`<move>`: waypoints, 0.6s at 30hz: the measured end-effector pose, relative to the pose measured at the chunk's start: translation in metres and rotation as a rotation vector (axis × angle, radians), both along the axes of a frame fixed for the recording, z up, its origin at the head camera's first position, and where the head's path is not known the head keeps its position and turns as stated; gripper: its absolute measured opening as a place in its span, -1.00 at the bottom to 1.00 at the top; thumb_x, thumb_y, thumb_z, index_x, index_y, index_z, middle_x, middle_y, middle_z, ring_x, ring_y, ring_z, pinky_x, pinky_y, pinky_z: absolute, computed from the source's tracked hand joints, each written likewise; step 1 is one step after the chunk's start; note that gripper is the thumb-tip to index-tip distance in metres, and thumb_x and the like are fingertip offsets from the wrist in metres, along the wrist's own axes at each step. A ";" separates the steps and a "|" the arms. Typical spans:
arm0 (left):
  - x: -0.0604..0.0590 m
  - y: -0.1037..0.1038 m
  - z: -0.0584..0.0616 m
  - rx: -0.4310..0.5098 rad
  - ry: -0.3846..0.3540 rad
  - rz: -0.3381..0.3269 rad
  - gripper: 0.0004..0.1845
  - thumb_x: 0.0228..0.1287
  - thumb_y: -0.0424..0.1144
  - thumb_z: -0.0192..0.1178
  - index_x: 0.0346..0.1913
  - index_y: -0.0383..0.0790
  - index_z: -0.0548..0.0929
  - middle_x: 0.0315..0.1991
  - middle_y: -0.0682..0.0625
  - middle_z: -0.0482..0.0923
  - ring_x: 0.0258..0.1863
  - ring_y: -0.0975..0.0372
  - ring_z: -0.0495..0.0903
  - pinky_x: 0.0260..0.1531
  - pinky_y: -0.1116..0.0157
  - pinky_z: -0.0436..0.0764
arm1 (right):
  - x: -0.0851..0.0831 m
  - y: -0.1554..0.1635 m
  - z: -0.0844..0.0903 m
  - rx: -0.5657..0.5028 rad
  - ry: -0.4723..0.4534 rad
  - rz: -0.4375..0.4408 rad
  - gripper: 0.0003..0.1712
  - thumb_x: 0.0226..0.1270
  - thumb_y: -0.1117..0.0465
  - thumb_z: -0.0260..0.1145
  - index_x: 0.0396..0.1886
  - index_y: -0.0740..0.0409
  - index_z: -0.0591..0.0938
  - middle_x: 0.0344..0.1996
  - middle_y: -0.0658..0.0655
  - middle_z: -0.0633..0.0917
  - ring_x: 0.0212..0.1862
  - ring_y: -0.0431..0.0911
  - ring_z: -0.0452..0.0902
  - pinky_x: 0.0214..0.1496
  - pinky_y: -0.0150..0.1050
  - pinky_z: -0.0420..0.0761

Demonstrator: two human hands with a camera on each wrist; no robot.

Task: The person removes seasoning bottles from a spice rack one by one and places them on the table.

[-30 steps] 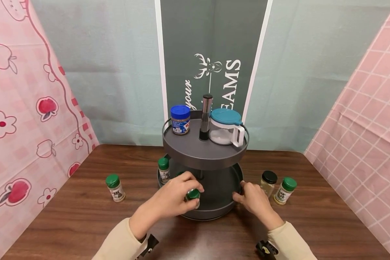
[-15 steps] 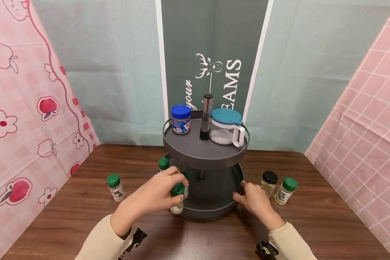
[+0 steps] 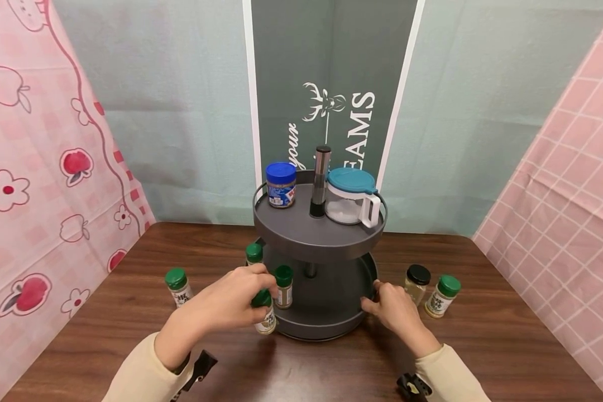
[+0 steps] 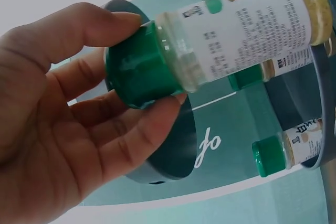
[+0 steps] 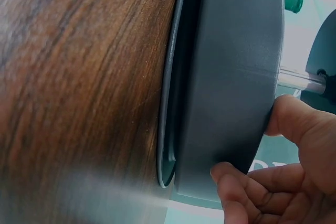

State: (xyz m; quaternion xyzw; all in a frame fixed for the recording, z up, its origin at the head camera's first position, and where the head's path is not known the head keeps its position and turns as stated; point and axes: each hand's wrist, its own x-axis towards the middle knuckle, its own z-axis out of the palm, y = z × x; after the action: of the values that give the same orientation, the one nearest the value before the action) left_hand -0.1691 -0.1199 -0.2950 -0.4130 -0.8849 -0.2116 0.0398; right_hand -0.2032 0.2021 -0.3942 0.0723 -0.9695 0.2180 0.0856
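Note:
My left hand [image 3: 223, 304] holds a spice jar [image 3: 266, 322] by its green cap, just outside the front-left rim of a dark two-tier turntable rack [image 3: 326, 333]. In the left wrist view, thumb and fingers pinch the cap [image 4: 142, 69], and the jar's labelled body [image 4: 247, 30] points away from the palm. Two more green-capped spice jars stand on the lower tier: one [image 3: 283, 296] close beside the held jar, another [image 3: 254, 252] farther back, partly hidden by my hand. My right hand [image 3: 394, 307] grips the lower tier's right rim, fingertips against the outer wall [image 5: 231, 87].
A blue-lidded jar [image 3: 281, 187] and a teal-lidded clear container [image 3: 352, 195] with white handle stand on the upper tier around the central post [image 3: 320, 178]. On the table are a green-capped jar [image 3: 177, 285] left, and a black-capped jar [image 3: 417, 282] and green-capped jar [image 3: 442, 296] right.
My left hand has moved left and toward me with the spice jar, from over the lower tier to outside its rim. A jar behind it has come into view. The right hand stays put.

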 end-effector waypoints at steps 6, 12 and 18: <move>-0.001 -0.005 0.001 -0.032 0.015 0.017 -0.81 -0.13 -0.47 0.26 -0.39 -0.16 0.61 -0.41 0.12 0.38 -0.50 0.32 0.36 -0.51 0.38 0.41 | -0.001 0.001 -0.001 -0.001 0.001 0.002 -0.55 0.06 0.14 0.32 -0.11 0.38 0.61 -0.82 -0.02 0.34 -0.74 -0.15 0.22 -0.69 -0.27 0.18; -0.004 -0.010 -0.003 -0.034 -0.035 0.048 -0.82 -0.10 -0.45 0.26 -0.37 -0.17 0.60 -0.37 0.12 0.41 -0.50 0.31 0.36 -0.52 0.37 0.40 | -0.001 0.001 -0.001 -0.005 0.019 0.004 -0.77 0.04 0.15 0.32 -0.35 0.22 0.61 -0.82 -0.02 0.34 -0.73 -0.14 0.23 -0.68 -0.27 0.18; -0.011 -0.021 -0.009 -0.052 -0.035 0.086 -0.82 -0.10 -0.42 0.25 -0.37 -0.12 0.60 -0.35 0.13 0.44 -0.44 0.30 0.42 -0.47 0.33 0.42 | -0.002 0.000 -0.002 -0.031 0.029 -0.003 -0.71 0.01 0.20 0.32 -0.29 0.32 0.61 -0.78 -0.01 0.37 -0.69 -0.14 0.26 -0.61 -0.24 0.26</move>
State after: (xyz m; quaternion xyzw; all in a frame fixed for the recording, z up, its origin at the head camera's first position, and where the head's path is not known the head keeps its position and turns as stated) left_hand -0.1799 -0.1406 -0.3043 -0.3716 -0.9076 -0.1939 0.0226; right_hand -0.2049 0.2023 -0.3964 0.0725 -0.9648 0.2316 0.1013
